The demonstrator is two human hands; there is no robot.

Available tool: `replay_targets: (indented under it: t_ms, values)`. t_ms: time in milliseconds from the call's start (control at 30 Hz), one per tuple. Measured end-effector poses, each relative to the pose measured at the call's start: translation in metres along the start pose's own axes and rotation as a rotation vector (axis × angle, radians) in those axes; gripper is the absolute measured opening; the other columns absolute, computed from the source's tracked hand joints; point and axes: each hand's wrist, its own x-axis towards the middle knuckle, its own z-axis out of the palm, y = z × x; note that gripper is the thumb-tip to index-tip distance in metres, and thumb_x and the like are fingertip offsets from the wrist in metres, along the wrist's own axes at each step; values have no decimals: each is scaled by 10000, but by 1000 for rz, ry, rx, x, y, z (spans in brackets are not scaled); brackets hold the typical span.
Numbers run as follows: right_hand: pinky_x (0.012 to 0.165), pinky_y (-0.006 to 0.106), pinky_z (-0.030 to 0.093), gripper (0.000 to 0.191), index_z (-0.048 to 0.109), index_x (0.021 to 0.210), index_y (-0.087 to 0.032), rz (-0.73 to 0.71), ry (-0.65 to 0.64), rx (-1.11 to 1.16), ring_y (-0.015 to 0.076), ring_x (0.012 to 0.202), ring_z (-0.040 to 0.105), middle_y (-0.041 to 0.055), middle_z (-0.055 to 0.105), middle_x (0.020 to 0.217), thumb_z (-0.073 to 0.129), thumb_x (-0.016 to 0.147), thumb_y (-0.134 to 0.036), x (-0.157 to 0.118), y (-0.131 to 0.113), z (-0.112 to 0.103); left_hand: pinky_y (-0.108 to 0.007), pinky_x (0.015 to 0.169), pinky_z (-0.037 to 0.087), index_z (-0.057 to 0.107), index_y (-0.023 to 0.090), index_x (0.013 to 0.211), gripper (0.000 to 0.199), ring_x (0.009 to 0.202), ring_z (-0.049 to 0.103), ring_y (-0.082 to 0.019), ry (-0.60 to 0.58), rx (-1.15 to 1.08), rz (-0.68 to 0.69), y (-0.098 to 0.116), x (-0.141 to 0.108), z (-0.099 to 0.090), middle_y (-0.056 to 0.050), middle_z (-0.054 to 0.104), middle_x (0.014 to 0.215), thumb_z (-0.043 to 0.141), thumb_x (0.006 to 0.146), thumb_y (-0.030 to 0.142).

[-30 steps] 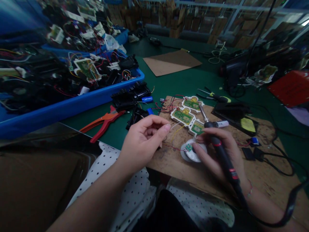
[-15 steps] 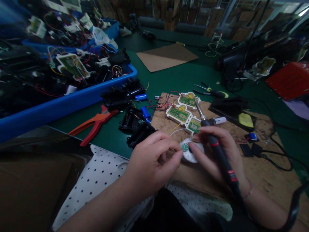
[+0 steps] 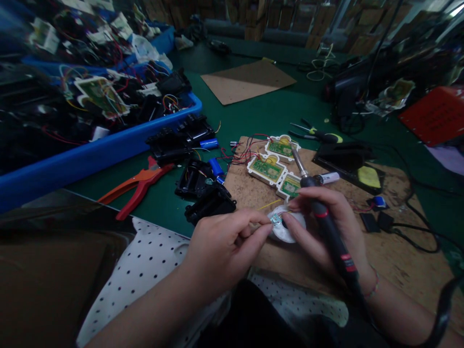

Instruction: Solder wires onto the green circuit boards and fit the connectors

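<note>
A black, pen-shaped soldering iron (image 3: 329, 228) with red bands and a metal barrel slants, tip pointing away; beside it, a tiny green circuit board (image 3: 276, 220) sits over the left part of a white, round, dark-centred disc (image 3: 285, 236) on a flat brown workboard (image 3: 393, 270)

An electronics workshop is shown by the soldering iron (image 3: 330, 227) held in the right hand (image 3: 351, 223) and the blue bin (image 3: 108, 155) of parts (image 3: 103, 99) beyond the left hand (image 3: 226, 244).

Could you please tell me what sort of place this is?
Probably an electronics assembly or repair workshop: the right hand holds a black soldering iron with red bands, green circuit boards in white plastic frames lie on a brown board, and a blue plastic bin is heaped with wired parts.
</note>
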Motion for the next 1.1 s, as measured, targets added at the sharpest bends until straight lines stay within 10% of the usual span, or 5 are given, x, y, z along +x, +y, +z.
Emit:
replay_targets:
  t_ms: [400, 1100]
  values:
    - [831, 367, 592, 491, 548, 1243, -294, 25, 4, 14, 189, 869, 697, 21, 684, 997, 760, 807, -214, -2, 0, 1, -211, 599, 485, 724, 226, 888, 68, 755, 629, -113, -17, -63, 9, 0, 5, -3, -31, 698, 1088, 660, 907, 213]
    - [763, 343, 584, 530, 548, 1263, -298, 28, 31, 44, 179, 861, 688, 24, 684, 1021, 763, 796, -171, -3, -1, 0, -195, 574, 473, 604, 199, 829, 102, 740, 681, -89, -65, -139, 32, -3, 4, 5, 13, 779, 1105, 645, 896, 136]
